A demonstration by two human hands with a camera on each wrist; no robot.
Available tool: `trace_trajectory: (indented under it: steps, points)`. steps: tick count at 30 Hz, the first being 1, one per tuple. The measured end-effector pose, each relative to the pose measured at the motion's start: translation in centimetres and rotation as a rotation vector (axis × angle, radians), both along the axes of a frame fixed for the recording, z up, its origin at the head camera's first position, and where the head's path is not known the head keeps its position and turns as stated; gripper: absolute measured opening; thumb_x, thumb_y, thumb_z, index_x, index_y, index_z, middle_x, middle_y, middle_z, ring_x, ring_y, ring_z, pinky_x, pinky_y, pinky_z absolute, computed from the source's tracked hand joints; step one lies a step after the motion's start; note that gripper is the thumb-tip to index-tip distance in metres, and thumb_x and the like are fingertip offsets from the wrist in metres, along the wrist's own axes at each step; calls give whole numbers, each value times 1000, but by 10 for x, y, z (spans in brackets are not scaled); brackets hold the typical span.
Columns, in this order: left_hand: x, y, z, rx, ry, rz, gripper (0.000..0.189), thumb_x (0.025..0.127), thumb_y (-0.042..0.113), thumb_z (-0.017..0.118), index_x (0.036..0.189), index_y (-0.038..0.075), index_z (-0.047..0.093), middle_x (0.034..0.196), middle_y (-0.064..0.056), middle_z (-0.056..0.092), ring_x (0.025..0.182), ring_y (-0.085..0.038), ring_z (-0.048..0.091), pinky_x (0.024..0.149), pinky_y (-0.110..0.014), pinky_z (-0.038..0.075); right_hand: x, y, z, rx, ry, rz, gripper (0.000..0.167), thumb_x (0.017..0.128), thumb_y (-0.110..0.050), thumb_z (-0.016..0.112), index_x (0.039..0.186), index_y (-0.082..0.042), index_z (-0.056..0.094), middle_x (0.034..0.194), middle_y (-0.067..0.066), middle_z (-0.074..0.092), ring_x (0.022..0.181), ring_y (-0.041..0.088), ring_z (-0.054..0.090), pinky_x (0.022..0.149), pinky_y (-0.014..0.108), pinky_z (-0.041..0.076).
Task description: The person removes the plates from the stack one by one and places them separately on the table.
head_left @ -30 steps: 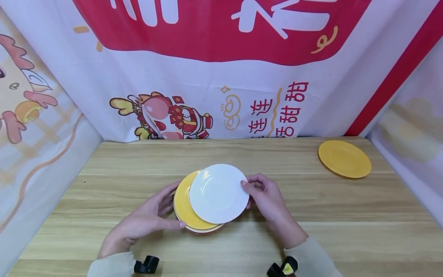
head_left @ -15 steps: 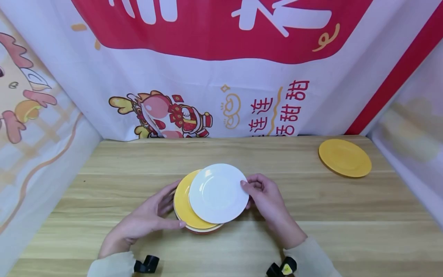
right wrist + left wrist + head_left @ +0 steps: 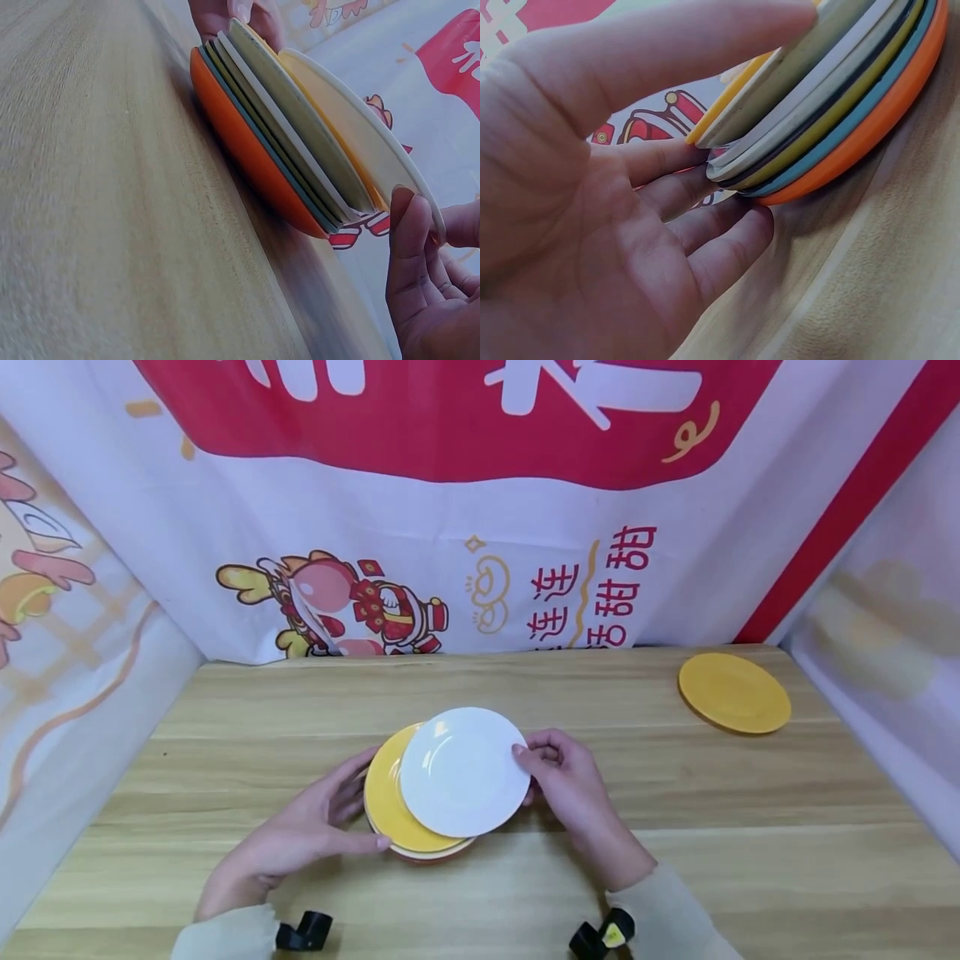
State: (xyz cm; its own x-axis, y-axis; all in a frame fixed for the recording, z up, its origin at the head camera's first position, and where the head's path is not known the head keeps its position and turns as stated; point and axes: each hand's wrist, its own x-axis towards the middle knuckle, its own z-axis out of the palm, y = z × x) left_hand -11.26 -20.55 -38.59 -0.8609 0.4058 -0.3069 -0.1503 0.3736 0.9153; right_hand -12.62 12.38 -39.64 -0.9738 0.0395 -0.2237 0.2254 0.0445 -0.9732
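Note:
A white plate (image 3: 465,772) overlaps the yellow plate (image 3: 384,789) on top of a stack, shifted toward the right. My right hand (image 3: 573,785) pinches the white plate's right rim between thumb and fingers. In the right wrist view this white plate (image 3: 379,139) tilts, its right side raised off the stack. My left hand (image 3: 300,835) holds the stack's left side, thumb at the upper rims and fingertips against the edges. Under the yellow plate, the left wrist view shows white, dark, olive and teal rims above an orange bottom plate (image 3: 885,139).
Another yellow plate (image 3: 735,693) lies at the table's back right. The wood-grain table (image 3: 247,718) ends at a printed cloth backdrop (image 3: 420,510), with more cloth on both sides. Black wrist devices (image 3: 303,931) sit at the cuffs.
The whole head view has shifted slightly, so everything appears a little farther left and higher. Both hands and the plates keep the same positions relative to one another.

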Motion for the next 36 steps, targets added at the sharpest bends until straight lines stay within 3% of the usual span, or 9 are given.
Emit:
trace_trajectory:
  steps: [19, 26, 36]
  points:
    - [-2, -1, 0, 11, 1, -12, 114, 85, 24, 93, 173, 26, 21, 181, -9, 21, 165, -43, 26, 133, -54, 32, -3, 3, 2, 2, 11, -18, 21, 104, -18, 72, 119, -3, 68, 95, 8, 69, 66, 18, 62, 58, 25, 59]
    - [1, -1, -1, 20, -6, -3, 112, 83, 23, 95, 171, 29, 25, 180, -3, 26, 165, -38, 29, 133, -50, 33, -6, 5, 1, 9, 6, -40, 22, 104, -18, 72, 118, -2, 69, 96, 9, 70, 61, 19, 61, 57, 25, 59]
    - [0, -1, 2, -1, 0, 5, 113, 85, 25, 94, 172, 27, 23, 181, -8, 22, 165, -41, 28, 133, -52, 34, -8, 10, 2, 6, 11, -57, 24, 105, -19, 71, 120, -1, 67, 96, 9, 70, 61, 19, 62, 59, 26, 61]
